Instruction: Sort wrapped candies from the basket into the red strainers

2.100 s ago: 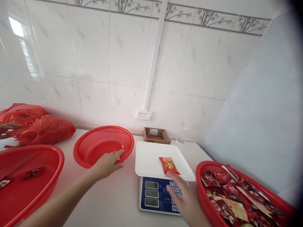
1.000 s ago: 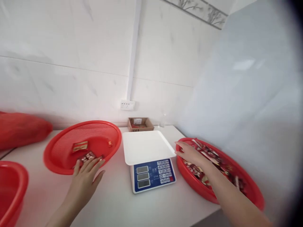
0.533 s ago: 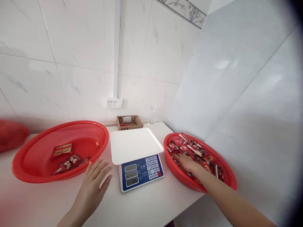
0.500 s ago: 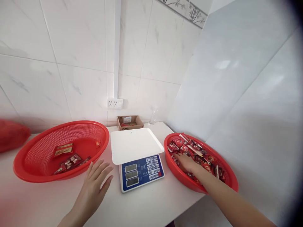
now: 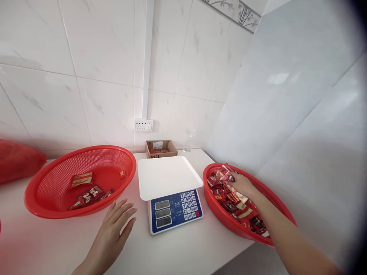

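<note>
My right hand (image 5: 240,184) reaches into the red basket (image 5: 223,218) on the right, among several red snack packets (image 5: 229,198); its fingers are closed on a red packet (image 5: 228,177) at the far side. My left hand (image 5: 114,228) lies flat and open on the white counter, just in front of the left red basket (image 5: 43,204). That basket holds a few packets (image 5: 86,189). Between the baskets stands a scale with a bare white tray (image 5: 168,176) and a blue keypad panel (image 5: 174,211).
A small cardboard box (image 5: 160,149) and a clear bottle (image 5: 189,142) stand at the tiled wall under a socket (image 5: 143,125). A red bag (image 5: 17,160) lies far left. A white panel (image 5: 286,114) closes off the right side. The counter edge runs under the right basket.
The packet that lay on the scale tray is gone from it. My right hand moved from the scale into the right basket and closed on a packet. My left hand drew back from the left basket.
</note>
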`<control>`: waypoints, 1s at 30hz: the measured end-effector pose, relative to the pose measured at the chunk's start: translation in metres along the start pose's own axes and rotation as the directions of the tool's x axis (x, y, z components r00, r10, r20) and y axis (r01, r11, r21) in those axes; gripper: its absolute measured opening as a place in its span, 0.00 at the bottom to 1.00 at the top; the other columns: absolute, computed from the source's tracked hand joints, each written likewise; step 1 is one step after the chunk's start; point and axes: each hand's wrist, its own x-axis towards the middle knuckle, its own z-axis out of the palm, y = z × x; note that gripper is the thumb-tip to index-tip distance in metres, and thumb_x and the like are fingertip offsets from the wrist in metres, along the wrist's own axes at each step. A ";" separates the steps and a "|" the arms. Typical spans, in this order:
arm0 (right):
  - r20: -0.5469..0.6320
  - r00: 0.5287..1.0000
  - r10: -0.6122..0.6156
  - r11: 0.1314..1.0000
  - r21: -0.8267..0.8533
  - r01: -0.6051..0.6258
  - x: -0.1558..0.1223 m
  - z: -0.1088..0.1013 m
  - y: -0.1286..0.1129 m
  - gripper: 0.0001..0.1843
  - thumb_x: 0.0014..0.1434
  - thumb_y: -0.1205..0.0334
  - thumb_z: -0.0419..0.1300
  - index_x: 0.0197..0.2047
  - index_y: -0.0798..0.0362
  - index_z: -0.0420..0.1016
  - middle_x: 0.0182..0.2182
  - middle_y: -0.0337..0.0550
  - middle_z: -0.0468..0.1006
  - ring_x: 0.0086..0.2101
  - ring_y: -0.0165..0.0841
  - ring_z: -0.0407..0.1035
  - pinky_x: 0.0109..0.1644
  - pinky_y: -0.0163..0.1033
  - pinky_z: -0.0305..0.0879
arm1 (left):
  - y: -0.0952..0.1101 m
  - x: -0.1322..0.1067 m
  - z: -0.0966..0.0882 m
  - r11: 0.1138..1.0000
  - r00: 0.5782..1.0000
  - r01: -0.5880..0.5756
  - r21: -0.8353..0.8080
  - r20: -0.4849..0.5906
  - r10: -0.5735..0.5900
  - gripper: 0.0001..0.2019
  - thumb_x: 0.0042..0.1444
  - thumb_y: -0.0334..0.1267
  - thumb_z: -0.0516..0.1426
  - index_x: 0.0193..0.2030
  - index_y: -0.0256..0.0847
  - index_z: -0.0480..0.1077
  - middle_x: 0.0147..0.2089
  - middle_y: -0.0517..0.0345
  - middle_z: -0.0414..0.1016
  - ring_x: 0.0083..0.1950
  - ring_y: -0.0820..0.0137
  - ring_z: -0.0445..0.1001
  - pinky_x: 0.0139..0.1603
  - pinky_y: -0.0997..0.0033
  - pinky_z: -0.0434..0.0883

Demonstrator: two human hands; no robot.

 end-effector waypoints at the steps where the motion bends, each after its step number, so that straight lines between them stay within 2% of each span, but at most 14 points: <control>1: -0.043 0.999 0.001 0.998 0.062 0.002 0.002 -0.004 -0.003 0.15 0.50 0.59 0.57 0.42 0.53 0.72 0.39 0.48 0.78 0.41 0.43 0.71 0.44 0.41 0.63 | 0.000 -0.002 0.001 1.000 1.000 -0.001 -0.003 -0.003 0.001 0.12 0.58 0.41 0.51 0.47 0.47 0.68 0.48 0.55 0.73 0.55 0.60 0.67 0.56 0.50 0.63; 4: -0.083 0.996 0.021 0.938 0.347 0.009 0.004 -0.011 -0.020 0.16 0.49 0.53 0.58 0.40 0.52 0.72 0.37 0.45 0.79 0.39 0.42 0.72 0.42 0.42 0.65 | 0.001 -0.004 0.002 1.000 1.000 -0.002 -0.016 -0.004 0.002 0.11 0.58 0.41 0.52 0.47 0.47 0.68 0.48 0.54 0.74 0.55 0.60 0.67 0.56 0.49 0.64; 7: 0.017 1.000 -0.004 0.786 0.618 -0.008 0.004 -0.010 -0.053 0.18 0.48 0.50 0.60 0.38 0.53 0.72 0.34 0.44 0.80 0.37 0.40 0.73 0.39 0.41 0.68 | 0.007 -0.003 0.001 0.999 1.000 0.012 -0.039 0.016 -0.011 0.11 0.58 0.39 0.52 0.47 0.46 0.68 0.47 0.54 0.74 0.55 0.60 0.67 0.56 0.49 0.63; 11: 0.151 0.976 -0.156 0.654 0.757 -0.012 0.004 0.009 -0.112 0.19 0.44 0.52 0.64 0.37 0.53 0.72 0.34 0.44 0.80 0.36 0.39 0.73 0.39 0.41 0.69 | 0.016 0.001 -0.002 0.996 0.999 0.020 -0.086 0.047 -0.016 0.10 0.58 0.35 0.52 0.46 0.45 0.68 0.47 0.54 0.74 0.55 0.62 0.67 0.57 0.51 0.63; 15: 0.341 0.907 -0.249 0.578 0.803 -0.143 0.001 0.041 -0.173 0.18 0.42 0.55 0.66 0.35 0.55 0.71 0.32 0.45 0.79 0.34 0.37 0.73 0.38 0.40 0.69 | 0.020 -0.003 -0.001 0.989 0.997 0.051 -0.139 0.057 -0.043 0.09 0.58 0.33 0.50 0.44 0.43 0.69 0.44 0.54 0.75 0.54 0.63 0.68 0.57 0.52 0.63; 18: 0.418 0.863 -0.284 0.596 0.782 -0.182 -0.002 0.061 -0.208 0.19 0.43 0.55 0.66 0.37 0.55 0.70 0.35 0.46 0.78 0.35 0.35 0.72 0.36 0.37 0.69 | 0.019 -0.010 0.000 0.979 0.994 0.091 -0.181 0.074 -0.079 0.09 0.58 0.32 0.50 0.43 0.43 0.69 0.43 0.54 0.75 0.52 0.65 0.69 0.57 0.54 0.64; 21: 0.404 0.873 -0.273 0.682 0.721 -0.120 -0.002 0.071 -0.225 0.19 0.45 0.54 0.65 0.39 0.53 0.70 0.38 0.46 0.76 0.34 0.32 0.71 0.35 0.35 0.69 | 0.017 -0.014 0.000 0.966 0.991 0.130 -0.226 0.072 -0.116 0.09 0.58 0.31 0.50 0.42 0.43 0.69 0.42 0.55 0.76 0.52 0.66 0.70 0.57 0.56 0.65; 25: 0.378 0.888 -0.261 0.846 0.532 0.022 0.000 0.072 -0.227 0.16 0.50 0.51 0.60 0.36 0.54 0.68 0.36 0.46 0.76 0.32 0.30 0.70 0.32 0.33 0.68 | 0.014 -0.014 -0.002 0.940 0.981 0.195 -0.280 0.078 -0.180 0.09 0.57 0.31 0.51 0.42 0.43 0.69 0.41 0.55 0.76 0.51 0.67 0.71 0.56 0.58 0.66; 27: 0.426 0.860 -0.280 0.893 0.445 0.071 -0.001 0.070 -0.224 0.17 0.52 0.48 0.57 0.36 0.55 0.69 0.36 0.47 0.76 0.31 0.30 0.69 0.31 0.33 0.67 | 0.013 -0.014 -0.003 0.927 0.974 0.224 -0.302 0.099 -0.203 0.09 0.58 0.31 0.50 0.42 0.43 0.69 0.42 0.54 0.76 0.51 0.66 0.71 0.55 0.58 0.67; 30: 0.494 0.809 -0.317 0.917 0.378 0.128 -0.003 0.067 -0.216 0.24 0.54 0.44 0.53 0.44 0.54 0.70 0.39 0.48 0.76 0.34 0.32 0.70 0.29 0.33 0.67 | 0.013 -0.015 -0.003 0.916 0.971 0.235 -0.325 0.107 -0.212 0.10 0.58 0.31 0.50 0.43 0.43 0.70 0.42 0.53 0.76 0.51 0.65 0.71 0.55 0.58 0.67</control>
